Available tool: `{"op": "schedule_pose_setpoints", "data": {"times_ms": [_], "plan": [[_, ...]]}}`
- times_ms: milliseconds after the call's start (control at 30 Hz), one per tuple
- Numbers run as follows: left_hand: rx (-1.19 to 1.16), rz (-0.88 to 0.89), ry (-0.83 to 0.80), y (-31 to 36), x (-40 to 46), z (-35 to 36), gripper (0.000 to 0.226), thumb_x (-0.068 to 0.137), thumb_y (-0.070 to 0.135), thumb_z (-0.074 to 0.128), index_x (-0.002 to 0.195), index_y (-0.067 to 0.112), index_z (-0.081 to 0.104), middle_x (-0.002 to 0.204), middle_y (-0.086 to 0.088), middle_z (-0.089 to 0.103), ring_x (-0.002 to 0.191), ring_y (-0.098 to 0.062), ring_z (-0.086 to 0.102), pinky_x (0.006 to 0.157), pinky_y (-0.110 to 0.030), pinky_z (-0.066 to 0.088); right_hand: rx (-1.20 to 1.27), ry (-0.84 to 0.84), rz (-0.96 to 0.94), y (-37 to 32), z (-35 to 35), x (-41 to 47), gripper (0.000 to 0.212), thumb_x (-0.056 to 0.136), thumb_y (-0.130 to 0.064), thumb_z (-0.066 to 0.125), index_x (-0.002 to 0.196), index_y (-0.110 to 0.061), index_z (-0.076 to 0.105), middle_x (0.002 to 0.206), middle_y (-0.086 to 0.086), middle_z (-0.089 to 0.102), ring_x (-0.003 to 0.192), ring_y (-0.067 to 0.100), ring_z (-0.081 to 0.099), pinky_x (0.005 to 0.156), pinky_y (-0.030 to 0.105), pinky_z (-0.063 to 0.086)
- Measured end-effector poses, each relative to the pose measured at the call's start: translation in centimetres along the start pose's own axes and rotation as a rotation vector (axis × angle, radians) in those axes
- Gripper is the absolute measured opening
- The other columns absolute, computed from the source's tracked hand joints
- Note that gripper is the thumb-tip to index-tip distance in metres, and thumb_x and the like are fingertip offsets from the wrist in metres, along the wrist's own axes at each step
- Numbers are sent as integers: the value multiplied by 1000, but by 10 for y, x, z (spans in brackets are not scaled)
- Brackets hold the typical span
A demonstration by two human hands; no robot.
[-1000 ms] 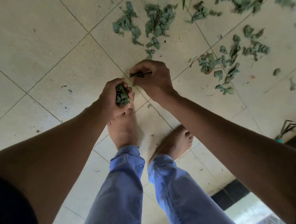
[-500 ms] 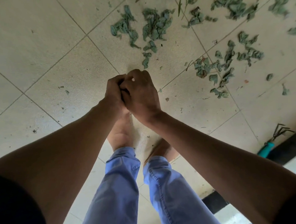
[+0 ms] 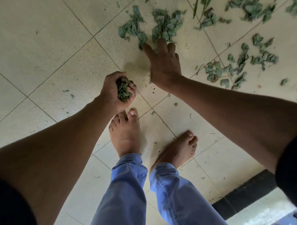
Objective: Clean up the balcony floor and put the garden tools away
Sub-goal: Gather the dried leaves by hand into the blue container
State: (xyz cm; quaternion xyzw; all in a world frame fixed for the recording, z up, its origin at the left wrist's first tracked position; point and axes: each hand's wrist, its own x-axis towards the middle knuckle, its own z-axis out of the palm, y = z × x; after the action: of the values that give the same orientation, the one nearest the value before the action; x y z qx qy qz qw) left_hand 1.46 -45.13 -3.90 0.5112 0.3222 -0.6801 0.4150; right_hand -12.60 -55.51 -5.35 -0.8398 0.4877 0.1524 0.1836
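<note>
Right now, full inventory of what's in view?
Leaf clumps: many, dull green, scattered over the far and right floor.
Leaf wad: one, dark green, in the left grip.
Long green stems: a few, top edge.
Floor tiles: cream, with dark specks.
Dark strip: one, black, bottom right.
Trousers: blue, lower centre.
Feet: two, bare, on the tiles.
Left hand: curled round the wad.
Right hand: fingers spread, tips at the nearest leaf clump.
</note>
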Motion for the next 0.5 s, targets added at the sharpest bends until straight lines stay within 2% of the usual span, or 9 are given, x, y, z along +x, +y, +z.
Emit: {"op": "schedule_pose_setpoints", "data": {"times_ms": [167, 300, 367, 500], "plan": [[2, -30, 15, 8, -3, -9, 33, 94, 20, 60, 65, 18, 46, 66, 0, 47, 58, -12, 53, 45, -16, 41, 131, 9, -43, -14, -4, 17, 85, 75, 21, 56, 147, -22, 38, 142, 25, 33, 108, 35, 51, 81, 39, 58], [1, -28, -4, 11, -3, -12, 32, 94, 20, 60, 66, 18, 45, 67, 1, 45, 59, -11, 52, 48, -15, 41, 201, 45, -68, -21, -9, 33, 90, 75, 23, 53, 150, -23, 36, 142, 22, 32, 106, 34, 56, 79, 36, 59], [6, -22, -7, 12, -3, -12, 32, 95, 20, 60, 66, 18, 45, 66, 1, 46, 60, -11, 52, 49, -15, 40, 186, 28, -108, -24, -14, 39, 80, 80, 20, 52, 146, -22, 40, 143, 20, 33, 108, 34, 56, 78, 35, 58], [1, -21, -10, 11, -5, -12, 34, 96, 22, 59, 66, 17, 46, 64, 1, 47, 60, -11, 52, 49, -15, 40, 66, -28, -182, -24, -18, 38, 50, 89, 11, 52, 134, -11, 50, 141, 20, 38, 111, 35, 53, 75, 34, 46]]}}
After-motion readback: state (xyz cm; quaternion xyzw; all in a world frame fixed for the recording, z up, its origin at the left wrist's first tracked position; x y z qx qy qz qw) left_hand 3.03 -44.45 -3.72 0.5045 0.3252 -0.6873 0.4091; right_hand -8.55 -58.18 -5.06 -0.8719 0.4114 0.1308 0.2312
